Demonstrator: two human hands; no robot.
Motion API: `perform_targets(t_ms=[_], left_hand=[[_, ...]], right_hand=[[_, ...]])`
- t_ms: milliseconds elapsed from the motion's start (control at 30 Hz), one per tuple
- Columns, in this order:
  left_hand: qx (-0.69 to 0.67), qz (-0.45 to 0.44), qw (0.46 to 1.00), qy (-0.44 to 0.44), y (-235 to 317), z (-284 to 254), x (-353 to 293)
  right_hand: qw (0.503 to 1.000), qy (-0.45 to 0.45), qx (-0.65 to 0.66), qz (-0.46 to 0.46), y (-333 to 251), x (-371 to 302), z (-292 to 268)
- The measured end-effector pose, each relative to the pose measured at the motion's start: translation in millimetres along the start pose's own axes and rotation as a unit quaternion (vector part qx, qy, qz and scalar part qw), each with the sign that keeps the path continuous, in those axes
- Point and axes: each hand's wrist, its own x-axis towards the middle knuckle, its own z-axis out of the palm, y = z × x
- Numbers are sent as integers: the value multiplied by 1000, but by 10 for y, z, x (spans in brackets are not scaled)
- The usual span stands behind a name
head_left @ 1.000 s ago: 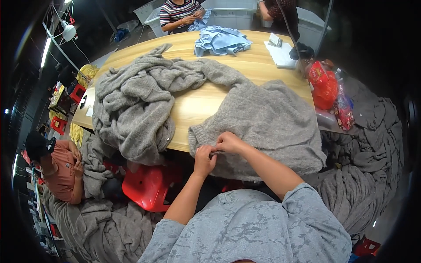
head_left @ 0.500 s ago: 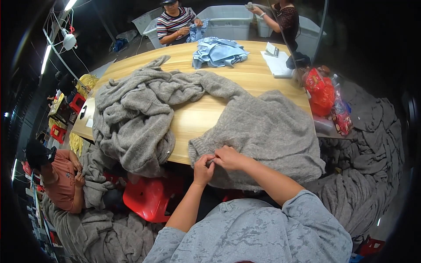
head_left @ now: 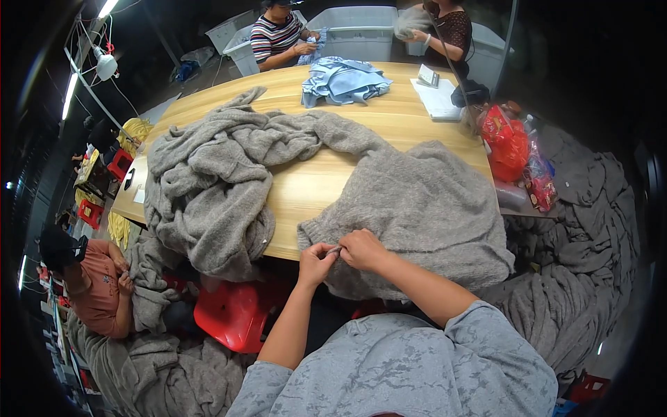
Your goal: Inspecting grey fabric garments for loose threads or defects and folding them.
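Note:
A grey-brown knitted sweater (head_left: 431, 201) lies spread at the near edge of the wooden table, one sleeve stretching back to the left. At its lower left edge, my left hand (head_left: 317, 264) pinches a small fold of the knit between thumb and fingers. Right beside it, my right hand (head_left: 362, 250) is closed on the same bit of fabric, its fingertips partly hidden. The two hands nearly touch. A heap of matching grey-brown knitwear (head_left: 208, 174) covers the table's left side and hangs over its front edge.
Light blue garments (head_left: 345, 81) and papers (head_left: 436, 99) lie on the far part of the table (head_left: 306, 198). A red bag (head_left: 505, 144) sits at its right edge. Piled knitwear (head_left: 577, 278) flanks me; a red stool (head_left: 233, 316) stands left. Several people work nearby.
My left hand has shifted slightly left and its wrist has turned; my right hand has stayed almost in place. At the back right, a person's hands now hold a grey bundle lower down.

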Motion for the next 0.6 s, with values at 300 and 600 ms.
perform_targets(t_ms=[300,600], left_hand=[[-58,-40,996,52,-27,3,55],[-67,-49,996,23,-73,-24,64]], right_hand=[[993,113,-23,11,-114,-24,89],[976,27,176,123,18,56,57]])
